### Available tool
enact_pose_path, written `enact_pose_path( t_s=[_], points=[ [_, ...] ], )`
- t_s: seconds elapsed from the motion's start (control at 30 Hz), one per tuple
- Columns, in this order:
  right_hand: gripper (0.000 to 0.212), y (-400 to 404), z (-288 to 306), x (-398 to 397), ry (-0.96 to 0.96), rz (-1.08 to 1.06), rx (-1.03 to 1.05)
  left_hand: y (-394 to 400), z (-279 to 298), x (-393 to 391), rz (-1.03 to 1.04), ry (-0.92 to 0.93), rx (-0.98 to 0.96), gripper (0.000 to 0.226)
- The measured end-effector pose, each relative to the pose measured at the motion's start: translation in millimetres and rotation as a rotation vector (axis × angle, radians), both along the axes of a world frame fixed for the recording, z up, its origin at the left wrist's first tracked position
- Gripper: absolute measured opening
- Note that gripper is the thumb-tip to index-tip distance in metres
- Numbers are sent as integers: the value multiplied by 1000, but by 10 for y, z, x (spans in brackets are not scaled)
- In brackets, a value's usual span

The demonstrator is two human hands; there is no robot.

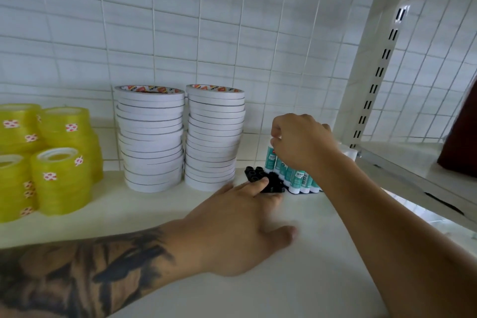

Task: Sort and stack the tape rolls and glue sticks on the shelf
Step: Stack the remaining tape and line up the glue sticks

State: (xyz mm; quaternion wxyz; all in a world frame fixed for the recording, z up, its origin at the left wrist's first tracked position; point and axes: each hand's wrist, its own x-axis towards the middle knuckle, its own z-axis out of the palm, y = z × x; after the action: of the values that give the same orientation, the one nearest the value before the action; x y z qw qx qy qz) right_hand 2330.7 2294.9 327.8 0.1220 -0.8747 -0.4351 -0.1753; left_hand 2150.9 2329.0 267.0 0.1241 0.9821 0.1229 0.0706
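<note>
- Clearly, the glue sticks (291, 175) stood bunched at the far right of the shelf (296, 266), just right of the two white tape stacks (180, 137), with yellow tape rolls (49, 160) piled far left
- The right hand (302, 142) hovered over the bunch, fingers curled and pinching the top of one upright stick
- The left hand (232, 224) lay low on the shelf, fingers fairly straight, tips touching a black clustered holder (260, 179) beside the sticks
- Judged by look, the sticks were light, stiff plastic, smooth and easily toppled; taking each near the cap seemed best
- The thin white rolls looked light but apt to slide, so lifting few at once by the rims seemed wise
</note>
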Motion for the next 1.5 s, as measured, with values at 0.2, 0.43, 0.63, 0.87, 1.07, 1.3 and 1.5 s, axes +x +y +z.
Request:
enact_pose_path(
  t_s=[0.2, 0.43, 0.63, 0.87, 1.07, 1.3, 1.5],
  points=[
    [16, -60, -81, -16, 8, 23, 29, -14, 0, -170, 64, 15, -3, 79],
    [40, -398, 138, -251, 76, 131, 191, 86, 60, -1148, 289, 131, 102, 88],
    [35, -837, 209, -1207, -142, 350, 443, 329, 315, -2681, 552, 281, 130, 61],
    [54, -443, -68, -2905, -181, 683, 193, 525, 248, -4596, 782, 208, 299, 68],
    [67, 449, -369, -4621, -78, 878, -38, 773, 61, -6700, 994, 173, 386, 108],
    [68, 1204, -472, -6149, 34, 995, -104, 1102, -156, -8314, 1152, 100, 179, 94],
    [63, 1738, -453, -7187, 25, 1098, -208, 1406, -415, -9190, 1192, -29, 85, 117]
  ],
)
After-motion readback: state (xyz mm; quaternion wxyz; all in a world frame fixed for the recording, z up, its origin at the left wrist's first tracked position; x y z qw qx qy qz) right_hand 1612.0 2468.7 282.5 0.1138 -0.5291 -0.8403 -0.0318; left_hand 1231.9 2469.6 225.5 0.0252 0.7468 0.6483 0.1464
